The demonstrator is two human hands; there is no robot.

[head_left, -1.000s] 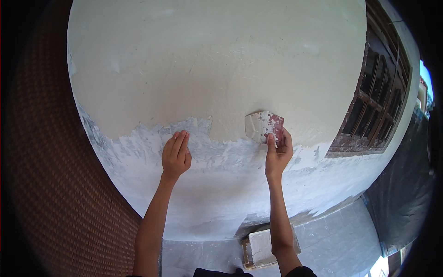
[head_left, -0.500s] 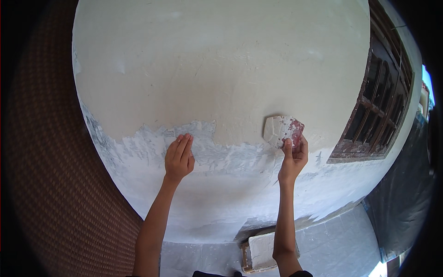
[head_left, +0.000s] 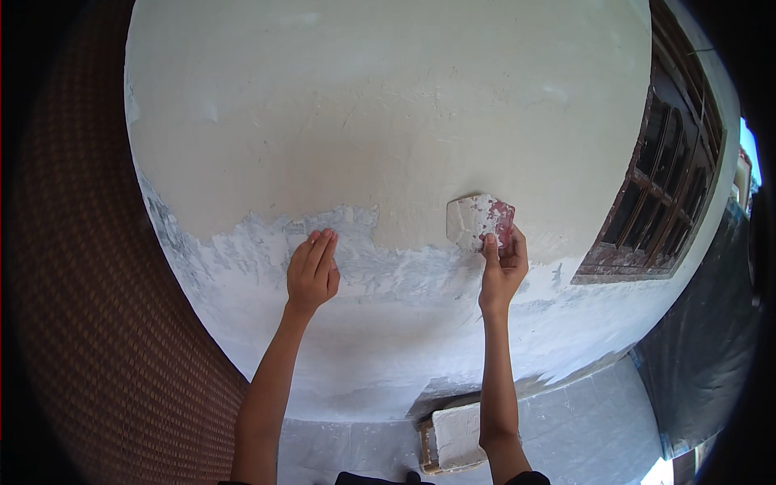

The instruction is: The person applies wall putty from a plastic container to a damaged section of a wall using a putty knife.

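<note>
In front of me is a wall (head_left: 388,137), cream above a ragged edge and whitish grey below it. My right hand (head_left: 503,275) holds a putty scraper (head_left: 481,222) by its lower right side, thumb on the near face. The scraper is flat and red, mostly coated in pale putty. Its left edge is at the wall, just above the ragged edge; whether it presses on the wall is hard to tell. My left hand (head_left: 312,271) is by the rough grey-white patch (head_left: 271,242), fingers straight and side by side, with nothing seen in it. Its palm is hidden.
A tray-like box (head_left: 458,436) with a pale, putty-covered top rests on the grey floor covering (head_left: 582,416) below, partly behind my right forearm. A brown woven screen (head_left: 105,283) runs along the left. At the right are a wood-framed window (head_left: 655,190) and a dark sheet (head_left: 703,331).
My right hand has moved a little left and slightly up along the wall with the scraper. The left hand has barely shifted.
</note>
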